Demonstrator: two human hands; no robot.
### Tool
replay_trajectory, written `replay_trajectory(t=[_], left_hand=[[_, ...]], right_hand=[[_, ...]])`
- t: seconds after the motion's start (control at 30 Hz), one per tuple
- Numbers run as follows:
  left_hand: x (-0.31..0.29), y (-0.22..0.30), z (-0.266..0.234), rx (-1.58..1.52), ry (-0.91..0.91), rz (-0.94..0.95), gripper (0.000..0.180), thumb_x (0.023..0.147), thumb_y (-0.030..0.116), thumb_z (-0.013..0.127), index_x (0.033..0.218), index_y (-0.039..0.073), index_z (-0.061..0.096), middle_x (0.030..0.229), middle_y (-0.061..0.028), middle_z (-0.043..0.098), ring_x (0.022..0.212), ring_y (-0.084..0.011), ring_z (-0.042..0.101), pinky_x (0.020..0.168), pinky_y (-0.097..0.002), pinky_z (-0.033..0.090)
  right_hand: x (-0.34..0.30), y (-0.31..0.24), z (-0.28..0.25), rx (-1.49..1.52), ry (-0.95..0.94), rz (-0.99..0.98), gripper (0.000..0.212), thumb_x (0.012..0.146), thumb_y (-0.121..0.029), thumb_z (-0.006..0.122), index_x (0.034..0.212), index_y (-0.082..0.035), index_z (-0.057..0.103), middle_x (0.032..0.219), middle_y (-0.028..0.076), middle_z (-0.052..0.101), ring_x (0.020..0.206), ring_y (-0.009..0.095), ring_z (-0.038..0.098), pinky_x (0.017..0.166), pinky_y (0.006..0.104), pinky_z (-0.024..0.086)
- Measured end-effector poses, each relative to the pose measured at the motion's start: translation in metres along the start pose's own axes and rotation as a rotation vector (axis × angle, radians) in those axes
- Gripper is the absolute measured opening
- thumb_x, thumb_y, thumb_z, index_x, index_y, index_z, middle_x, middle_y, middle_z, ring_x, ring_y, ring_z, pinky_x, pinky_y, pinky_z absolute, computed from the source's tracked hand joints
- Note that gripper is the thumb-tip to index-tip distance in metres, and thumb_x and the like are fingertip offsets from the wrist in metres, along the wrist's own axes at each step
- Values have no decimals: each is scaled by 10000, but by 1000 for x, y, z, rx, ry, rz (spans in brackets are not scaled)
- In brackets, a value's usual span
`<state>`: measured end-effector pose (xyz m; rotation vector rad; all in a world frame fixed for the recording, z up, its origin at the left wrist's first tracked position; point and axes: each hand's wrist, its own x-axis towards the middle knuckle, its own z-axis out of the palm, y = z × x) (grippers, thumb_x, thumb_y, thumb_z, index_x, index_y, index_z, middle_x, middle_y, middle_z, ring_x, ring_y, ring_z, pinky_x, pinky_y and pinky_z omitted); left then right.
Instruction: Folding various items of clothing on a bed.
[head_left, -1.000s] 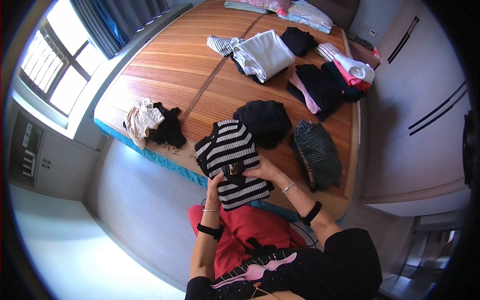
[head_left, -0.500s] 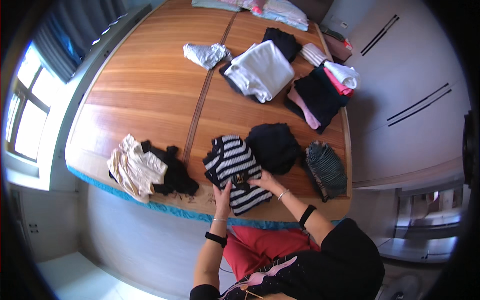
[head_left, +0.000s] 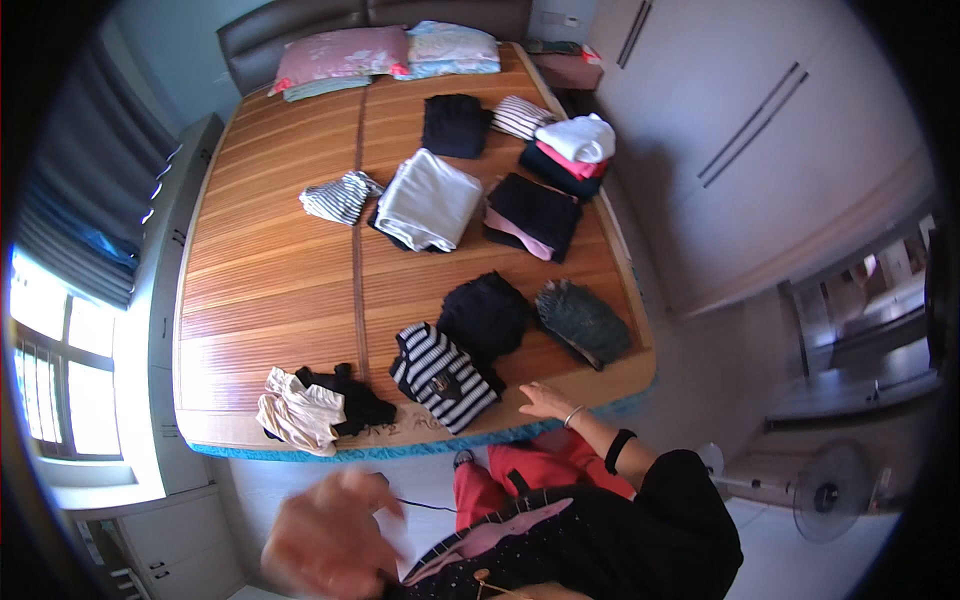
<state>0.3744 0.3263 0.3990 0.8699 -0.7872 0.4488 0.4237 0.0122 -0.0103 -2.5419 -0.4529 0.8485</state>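
Observation:
A folded black-and-white striped knit top (head_left: 462, 392) lies near the front edge of the bed, a dark patch on its middle. Just right of it hovers my right hand (head_left: 548, 401), empty, its fingers stretched out toward the top. Raised close to the camera at the lower left, my left hand (head_left: 335, 530) is smeared by motion, and its fingers do not show clearly. Behind the striped top sits a folded black garment (head_left: 487, 314). A dark grey-green folded garment (head_left: 585, 322) is to its right. Left of the top are a crumpled cream garment (head_left: 300, 412) and a rumpled black one (head_left: 352, 398).
Farther back on the bed (head_left: 270, 260) lie a white folded garment (head_left: 430, 200), a small striped one (head_left: 340, 197), a black-and-pink pile (head_left: 535, 215) and a white-topped stack (head_left: 580, 138). Pillows (head_left: 340, 55) rest at the headboard. A fan (head_left: 832, 492) stands right.
Both hands have let go of the striped top, which stays on the bed. My left hand has swung down-left toward the camera; the right has drawn slightly away. The view has tilted up, showing the headboard.

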Motion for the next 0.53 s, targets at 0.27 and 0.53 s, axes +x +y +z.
replay_trajectory(t=[0.27, 0.53], left_hand=[[48, 81, 47, -632, -761, 2, 239, 914, 210, 499, 1140, 210, 576, 1044, 31, 573, 749, -168, 616, 709, -377, 488], [61, 91, 74, -1109, -946, -124, 238, 932, 232, 456, 1103, 140, 595, 996, -95, 608, 727, -213, 614, 655, -421, 508]], right_hand=[[-203, 60, 29, 23, 484, 345, 435, 788, -301, 632, 1112, -23, 546, 1091, 208, 589, 1008, 375, 555, 841, 452, 460], [-343, -9, 85, 200, 18, 574, 536, 799, -368, 628, 1216, -53, 508, 1129, 217, 577, 1050, 365, 542, 890, 409, 443]])
